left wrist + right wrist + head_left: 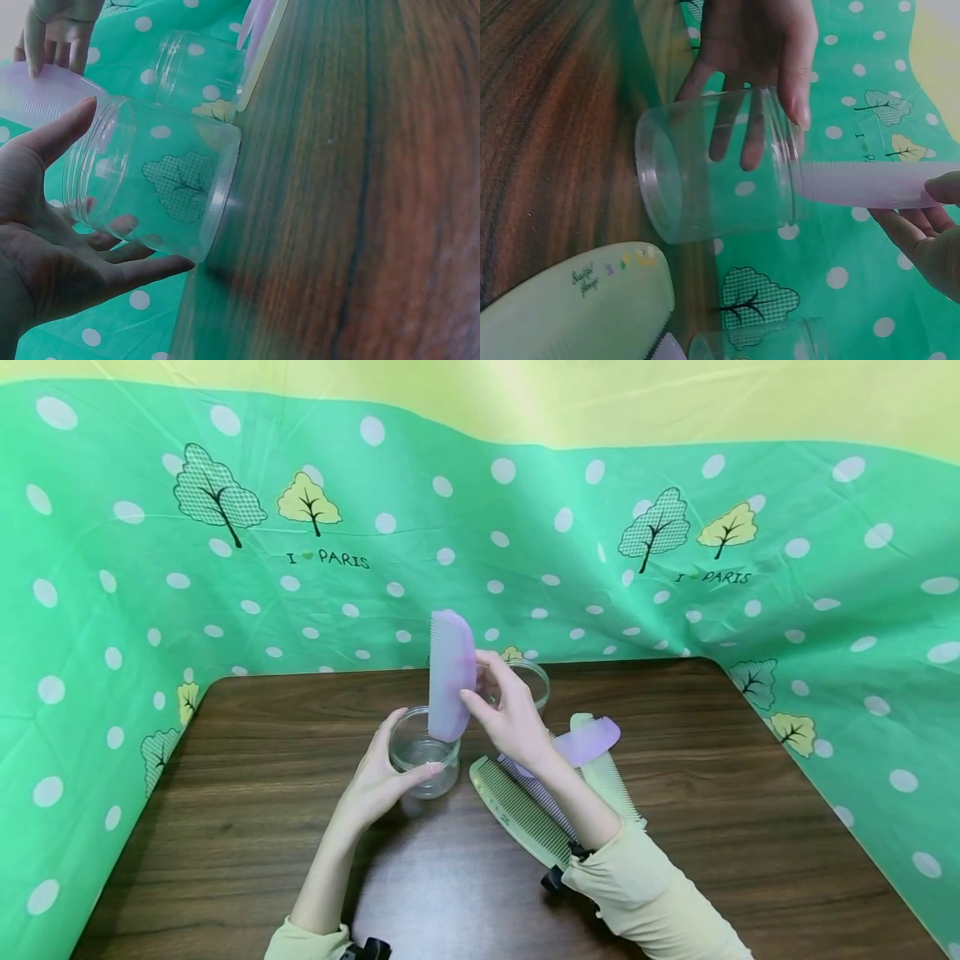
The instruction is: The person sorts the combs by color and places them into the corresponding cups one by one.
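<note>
My right hand (513,714) pinches a light purple comb (450,675) between thumb and fingers. The comb stands upright, teeth to the left, its lower end at the mouth of a clear jar (427,752). In the left wrist view that jar (172,180) has a threaded rim and no lid, and stands on the table. Around its side curve the thumb and fingers of my left hand (378,785). The right wrist view shows the end of the purple comb (862,184) right at the jar's rim, with the inside of the jar (705,169) bare.
Right of the jar lies an overlapping pile: a green comb (517,810), another purple comb (588,743) and a pale green comb (611,781), partly under my right forearm. A second clear jar (536,681) stands behind my right hand. Polka-dot cloth (450,510) hangs around the wooden table (247,827).
</note>
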The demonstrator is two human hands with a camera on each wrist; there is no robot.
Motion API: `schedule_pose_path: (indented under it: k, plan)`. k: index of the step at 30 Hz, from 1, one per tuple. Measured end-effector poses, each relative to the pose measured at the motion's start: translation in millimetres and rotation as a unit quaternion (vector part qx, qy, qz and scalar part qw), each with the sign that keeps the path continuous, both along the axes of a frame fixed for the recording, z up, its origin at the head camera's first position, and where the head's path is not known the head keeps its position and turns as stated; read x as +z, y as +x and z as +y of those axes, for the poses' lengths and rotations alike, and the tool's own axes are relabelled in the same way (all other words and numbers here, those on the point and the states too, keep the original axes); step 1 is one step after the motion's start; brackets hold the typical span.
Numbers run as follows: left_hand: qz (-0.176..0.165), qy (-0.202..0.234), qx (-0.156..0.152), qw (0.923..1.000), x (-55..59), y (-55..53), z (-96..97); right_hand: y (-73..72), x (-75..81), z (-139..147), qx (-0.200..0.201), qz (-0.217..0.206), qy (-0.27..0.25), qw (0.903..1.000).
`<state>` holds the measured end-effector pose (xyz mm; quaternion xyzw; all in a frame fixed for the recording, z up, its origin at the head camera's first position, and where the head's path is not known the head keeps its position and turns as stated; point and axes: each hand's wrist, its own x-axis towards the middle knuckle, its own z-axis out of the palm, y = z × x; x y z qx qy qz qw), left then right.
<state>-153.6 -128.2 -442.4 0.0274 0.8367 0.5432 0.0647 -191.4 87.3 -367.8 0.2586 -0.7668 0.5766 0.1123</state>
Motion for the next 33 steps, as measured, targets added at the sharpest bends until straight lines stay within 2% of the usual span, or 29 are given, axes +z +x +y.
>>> schedule_pose_path:
  k: [9, 17, 33]
  plan:
    - [-0.003, -0.001, -0.006, 1.0000, -0.4, -0.7, 0.4, -0.4, -12.7, -4, -0.030, -0.026, 0.022, 0.9990]
    - [-0.006, 0.003, -0.005, 1.0000, -1.5, -0.5, -0.8, -4.1, -19.7, -6, -0.062, -0.031, 0.059, 0.9958]
    - [-0.002, 0.000, -0.001, 1.0000, -1.4, -0.4, 0.3, -9.1, -36.0, -8, -0.091, -0.060, 0.124, 0.9863]
